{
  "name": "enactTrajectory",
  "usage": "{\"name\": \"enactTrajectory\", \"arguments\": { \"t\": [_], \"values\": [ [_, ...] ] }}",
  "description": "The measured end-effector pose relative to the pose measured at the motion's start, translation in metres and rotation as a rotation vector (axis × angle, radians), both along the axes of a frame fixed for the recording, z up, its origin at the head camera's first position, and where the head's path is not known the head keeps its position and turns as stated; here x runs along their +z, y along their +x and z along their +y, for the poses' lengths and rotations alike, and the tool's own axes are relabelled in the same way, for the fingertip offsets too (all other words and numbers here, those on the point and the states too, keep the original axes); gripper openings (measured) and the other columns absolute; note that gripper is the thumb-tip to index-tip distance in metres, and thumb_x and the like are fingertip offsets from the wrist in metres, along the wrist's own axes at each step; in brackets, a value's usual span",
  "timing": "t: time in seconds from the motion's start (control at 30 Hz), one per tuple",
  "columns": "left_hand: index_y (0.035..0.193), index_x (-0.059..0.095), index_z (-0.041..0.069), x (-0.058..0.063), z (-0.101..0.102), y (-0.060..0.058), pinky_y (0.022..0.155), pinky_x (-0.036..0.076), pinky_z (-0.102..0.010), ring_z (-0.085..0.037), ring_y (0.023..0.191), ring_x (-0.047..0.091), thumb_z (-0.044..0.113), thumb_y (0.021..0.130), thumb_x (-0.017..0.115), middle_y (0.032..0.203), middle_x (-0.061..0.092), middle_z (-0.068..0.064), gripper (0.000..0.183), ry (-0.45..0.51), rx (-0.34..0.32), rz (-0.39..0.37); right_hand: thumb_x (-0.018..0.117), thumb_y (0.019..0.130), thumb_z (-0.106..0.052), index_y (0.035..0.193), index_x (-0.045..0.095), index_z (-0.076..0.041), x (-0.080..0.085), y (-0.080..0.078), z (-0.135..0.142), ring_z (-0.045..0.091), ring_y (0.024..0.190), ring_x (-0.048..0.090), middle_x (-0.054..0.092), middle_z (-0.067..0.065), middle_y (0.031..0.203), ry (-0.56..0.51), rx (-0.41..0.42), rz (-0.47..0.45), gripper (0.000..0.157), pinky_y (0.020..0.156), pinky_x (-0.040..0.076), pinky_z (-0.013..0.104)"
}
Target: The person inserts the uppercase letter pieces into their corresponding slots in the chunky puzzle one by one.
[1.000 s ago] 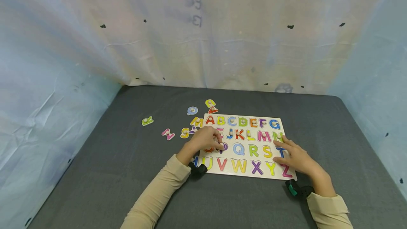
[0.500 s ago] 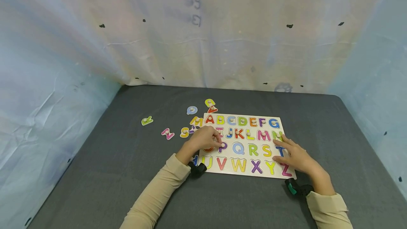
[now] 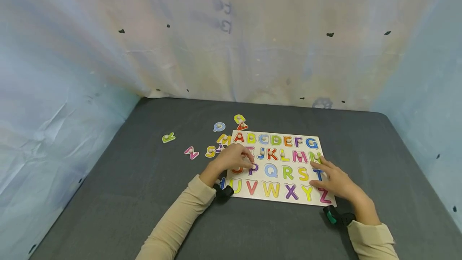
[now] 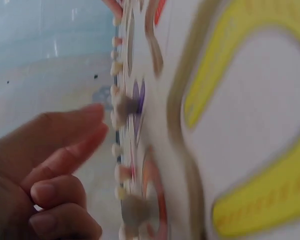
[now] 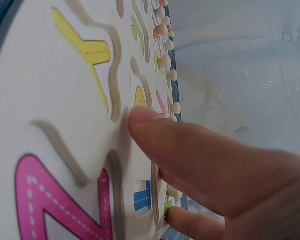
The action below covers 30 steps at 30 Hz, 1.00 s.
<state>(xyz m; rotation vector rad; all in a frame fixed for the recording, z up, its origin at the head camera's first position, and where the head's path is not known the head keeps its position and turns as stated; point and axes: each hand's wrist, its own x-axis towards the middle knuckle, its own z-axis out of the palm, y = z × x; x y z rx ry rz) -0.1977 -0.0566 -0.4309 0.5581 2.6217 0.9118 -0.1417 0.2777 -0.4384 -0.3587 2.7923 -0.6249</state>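
A white alphabet puzzle board [image 3: 260, 173] lies on the grey table, with knobbed letter pieces in its upper rows. My left hand [image 3: 232, 158] hovers over the board's left part, beside the purple letter P piece [image 3: 254, 169] seated in its slot. In the left wrist view, thumb and index fingertips are close together, just short of the P's knob [image 4: 122, 106], while the other fingers curl loosely. Below the hand, a red O piece [image 3: 237, 170] is partly covered. My right hand [image 3: 335, 177] rests spread on the board's right side, fingertips by the green N [image 3: 315, 156] and blue T slot [image 3: 318, 174].
Loose letter pieces lie left of the board: a green one [image 3: 168, 137], a pink Z [image 3: 191, 153], a yellow S [image 3: 210, 151], a yellow M-shaped one [image 3: 224, 139] and a blue Q [image 3: 219, 126]. A red V-shaped piece [image 3: 242, 126] lies behind. A curtain [image 3: 270, 51] hangs behind the table.
The P piece has settled into its slot, and my left fingertips have let go of its knob and lifted slightly. My right hand has stayed in place.
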Motion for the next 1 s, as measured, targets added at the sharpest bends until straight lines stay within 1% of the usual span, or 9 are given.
{"name": "enactTrajectory", "arguments": {
  "t": [0.07, 0.13, 0.2, 0.27, 0.33, 0.5, 0.67, 0.83, 1.0],
  "values": [
    [0.088, 0.076, 0.014, 0.001, -0.004, -0.002, 0.056, 0.035, -0.020, -0.010, 0.064, 0.044, 0.021, 0.080, 0.077, 0.076, 0.064, -0.002, 0.010, 0.043, 0.015, -0.015, 0.073, 0.082, -0.037, 0.140, 0.047, -0.001, -0.001, 0.001, 0.000, 0.061, 0.134, 0.026, 0.025, 0.036, 0.151, -0.002, -0.002, 0.001, 0.073, 0.098, 0.028, 0.076],
    [0.091, 0.076, 0.013, 0.003, -0.008, -0.004, 0.053, 0.033, -0.019, -0.009, 0.060, 0.041, 0.021, 0.081, 0.077, 0.068, 0.058, 0.000, 0.012, 0.074, 0.026, -0.014, 0.073, 0.081, -0.036, 0.140, 0.047, 0.000, -0.001, 0.001, 0.000, 0.061, 0.133, 0.027, 0.025, 0.036, 0.150, 0.001, -0.004, 0.003, 0.074, 0.097, 0.031, 0.074],
    [0.092, 0.076, 0.011, 0.004, -0.012, -0.008, 0.052, 0.030, -0.019, -0.008, 0.056, 0.037, 0.019, 0.082, 0.076, 0.061, 0.049, 0.005, 0.013, 0.099, 0.023, 0.012, 0.073, 0.081, -0.036, 0.140, 0.047, 0.000, 0.000, 0.002, 0.000, 0.061, 0.133, 0.027, 0.025, 0.037, 0.150, 0.002, -0.007, 0.001, 0.074, 0.098, 0.031, 0.074],
    [0.092, 0.076, 0.009, 0.006, -0.018, -0.011, 0.051, 0.026, -0.019, -0.008, 0.051, 0.031, 0.018, 0.083, 0.075, 0.055, 0.039, 0.007, 0.013, 0.116, 0.023, 0.052, 0.073, 0.081, -0.037, 0.140, 0.046, 0.000, 0.000, 0.002, 0.000, 0.061, 0.133, 0.027, 0.025, 0.036, 0.150, 0.005, -0.007, 0.003, 0.074, 0.098, 0.031, 0.074],
    [0.093, 0.076, 0.008, 0.007, -0.026, -0.015, 0.050, 0.023, -0.020, -0.008, 0.049, 0.027, 0.017, 0.082, 0.075, 0.052, 0.033, 0.006, 0.014, 0.135, 0.035, 0.082, 0.073, 0.082, -0.038, 0.140, 0.046, 0.000, 0.001, 0.002, 0.000, 0.061, 0.133, 0.027, 0.025, 0.036, 0.150, 0.001, -0.003, 0.004, 0.074, 0.098, 0.030, 0.074],
    [0.096, 0.076, 0.006, 0.009, -0.048, -0.025, 0.052, 0.024, -0.022, -0.009, 0.050, 0.026, 0.017, 0.083, 0.074, 0.054, 0.030, 0.004, 0.017, 0.164, 0.117, 0.099, 0.073, 0.081, -0.038, 0.140, 0.046, -0.001, 0.003, 0.003, 0.000, 0.061, 0.133, 0.026, 0.025, 0.036, 0.150, -0.003, -0.001, 0.000, 0.075, 0.098, 0.030, 0.075],
    [0.098, 0.075, 0.004, 0.010, -0.067, -0.032, 0.054, 0.026, -0.023, -0.011, 0.050, 0.025, 0.017, 0.086, 0.072, 0.054, 0.030, 0.003, 0.018, 0.179, 0.169, 0.108, 0.073, 0.081, -0.039, 0.141, 0.046, -0.001, 0.002, 0.003, 0.001, 0.062, 0.133, 0.026, 0.025, 0.036, 0.151, -0.002, 0.002, 0.000, 0.075, 0.097, 0.030, 0.075],
    [0.100, 0.075, 0.004, 0.011, -0.079, -0.041, 0.057, 0.029, -0.026, -0.012, 0.051, 0.027, 0.017, 0.087, 0.071, 0.055, 0.032, 0.003, 0.019, 0.182, 0.187, 0.112, 0.073, 0.081, -0.038, 0.140, 0.047, -0.001, 0.000, 0.002, 0.001, 0.062, 0.132, 0.028, 0.026, 0.036, 0.150, 0.001, 0.005, 0.012, 0.075, 0.096, 0.030, 0.076],
    [0.104, 0.073, 0.002, 0.010, -0.088, -0.053, 0.058, 0.031, -0.027, -0.013, 0.050, 0.027, 0.017, 0.088, 0.070, 0.053, 0.030, 0.005, 0.022, 0.163, 0.201, 0.115, 0.073, 0.081, -0.038, 0.139, 0.048, -0.001, -0.001, 0.002, -0.001, 0.062, 0.132, 0.028, 0.027, 0.036, 0.150, -0.003, 0.006, 0.023, 0.073, 0.096, 0.030, 0.076]
  ]
}}
